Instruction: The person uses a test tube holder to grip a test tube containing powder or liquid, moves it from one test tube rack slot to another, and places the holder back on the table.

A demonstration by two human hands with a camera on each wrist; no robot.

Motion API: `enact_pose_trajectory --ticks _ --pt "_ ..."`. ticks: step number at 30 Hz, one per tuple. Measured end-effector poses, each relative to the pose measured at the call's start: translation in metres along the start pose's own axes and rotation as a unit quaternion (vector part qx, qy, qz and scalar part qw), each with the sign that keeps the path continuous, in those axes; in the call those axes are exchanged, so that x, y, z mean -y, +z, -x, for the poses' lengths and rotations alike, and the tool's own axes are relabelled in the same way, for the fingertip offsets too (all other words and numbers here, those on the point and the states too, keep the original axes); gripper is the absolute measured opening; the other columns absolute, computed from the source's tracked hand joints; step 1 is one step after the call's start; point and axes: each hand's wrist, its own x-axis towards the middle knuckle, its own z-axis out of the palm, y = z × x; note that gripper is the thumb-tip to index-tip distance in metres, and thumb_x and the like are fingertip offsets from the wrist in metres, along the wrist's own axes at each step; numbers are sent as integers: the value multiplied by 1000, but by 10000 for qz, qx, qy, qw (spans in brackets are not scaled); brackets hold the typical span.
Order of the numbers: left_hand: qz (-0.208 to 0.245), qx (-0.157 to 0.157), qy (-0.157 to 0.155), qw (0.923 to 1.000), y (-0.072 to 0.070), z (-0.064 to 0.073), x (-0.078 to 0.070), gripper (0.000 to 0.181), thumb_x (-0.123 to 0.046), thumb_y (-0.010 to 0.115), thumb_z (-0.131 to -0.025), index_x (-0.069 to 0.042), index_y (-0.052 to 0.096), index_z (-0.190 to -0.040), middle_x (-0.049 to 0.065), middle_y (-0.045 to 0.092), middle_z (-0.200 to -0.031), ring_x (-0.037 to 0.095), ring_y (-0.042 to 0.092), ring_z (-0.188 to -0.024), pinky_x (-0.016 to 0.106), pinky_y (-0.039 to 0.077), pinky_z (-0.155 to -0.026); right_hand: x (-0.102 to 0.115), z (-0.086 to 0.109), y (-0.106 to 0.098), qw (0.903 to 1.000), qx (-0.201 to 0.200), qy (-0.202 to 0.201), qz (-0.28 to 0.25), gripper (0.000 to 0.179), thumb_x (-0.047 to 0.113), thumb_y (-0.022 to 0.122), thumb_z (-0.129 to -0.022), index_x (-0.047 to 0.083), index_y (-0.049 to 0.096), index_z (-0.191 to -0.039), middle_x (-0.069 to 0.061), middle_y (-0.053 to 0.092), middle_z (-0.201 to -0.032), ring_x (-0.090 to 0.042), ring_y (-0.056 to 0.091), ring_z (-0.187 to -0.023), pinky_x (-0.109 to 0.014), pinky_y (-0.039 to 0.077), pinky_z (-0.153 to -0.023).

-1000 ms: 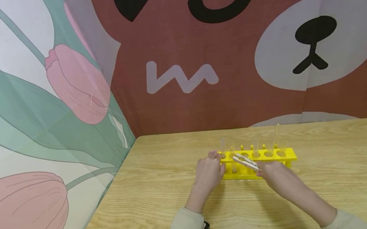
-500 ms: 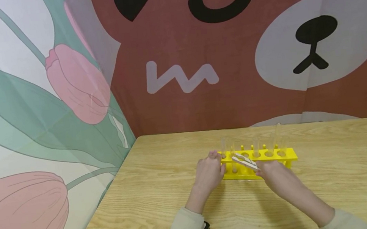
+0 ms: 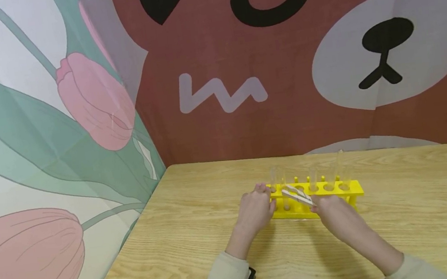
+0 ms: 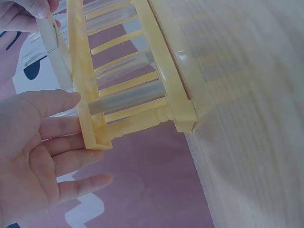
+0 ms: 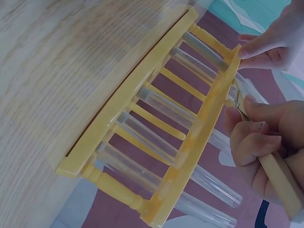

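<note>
A yellow test tube rack [image 3: 352,188] stands on the table with several clear glass test tubes [image 3: 313,177] upright in its holes. My left hand [image 3: 254,210] grips the left end of its top shelf, thumb on the near side and fingers behind, as the left wrist view shows [image 4: 33,156]. My right hand [image 3: 337,216] holds a wooden test tube clamp [image 3: 299,196], fingers curled round it. The clamp's jaws point left and lie right at the second tube from the left, close over the top shelf. In the right wrist view the clamp's handle [image 5: 280,183] extends out behind the fist.
The rack sits on a wood-grain table [image 3: 169,239], with yellow drying pegs [image 3: 322,178] along its back. A taller tube [image 3: 341,158] rises behind the right end. Behind the table hangs a cloth with a bear print [image 3: 214,136]; a tulip-print cloth [image 3: 97,103] hangs on the left.
</note>
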Motion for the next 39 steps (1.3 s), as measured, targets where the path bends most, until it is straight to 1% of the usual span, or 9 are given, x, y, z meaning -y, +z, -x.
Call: enact_pose_trajectory --ticks 5,10,14,21,25,32,39 --pt "-44 37 1 10000 -2 0 0 22 -29 63 -81 -12 68 -95 -5 59 -87 8 57 -79 18 34 -43 0 -3 -2 10000 15 -13 69 16 6 70 -73 1 55 -68 -1 44 -52 -9 34 -41 -17 28 -35" --pt "-104 -40 68 9999 -1 0 0 22 -29 64 -80 -13 69 -94 -5 61 -89 8 58 -82 17 33 -41 -1 -6 -3 9998 94 -14 178 18 7 70 -73 1 54 -68 0 41 -51 -9 33 -40 -18 28 -35" --pt "-159 -41 87 9998 -1 0 1 22 -30 64 -80 -12 68 -94 -5 60 -88 7 59 -79 16 32 -41 -1 -7 -4 9996 181 43 228 18 8 69 -74 1 54 -67 -1 40 -50 -10 33 -40 -19 27 -35" --pt "-158 1 54 9999 0 0 1 22 -30 64 -80 -13 68 -94 -4 58 -85 8 56 -78 19 36 -43 1 -9 -5 9991 274 61 323 16 9 69 -75 1 56 -69 -1 41 -51 -11 34 -41 -19 28 -35" --pt "-127 51 39 9999 0 0 1 23 -29 63 -80 -13 68 -95 -4 58 -87 8 57 -82 19 37 -44 2 -9 -6 9986 353 92 385 15 10 69 -75 1 58 -71 -2 43 -51 -12 34 -42 -19 28 -36" --pt "-87 150 5 9998 -1 -1 1 24 -30 62 -82 -13 68 -98 -1 63 -97 11 57 -98 21 43 -49 2 -11 -5 9981 492 155 349 14 10 68 -76 1 59 -72 -2 44 -52 -13 35 -44 -20 29 -37" --pt "-25 341 -58 9994 -2 -1 0 27 -30 60 -84 -13 67 -103 3 62 -107 13 55 -105 25 48 -57 2 -12 -6 9986 415 84 329 13 8 69 -75 0 59 -72 -3 46 -54 -12 35 -44 -19 28 -36"
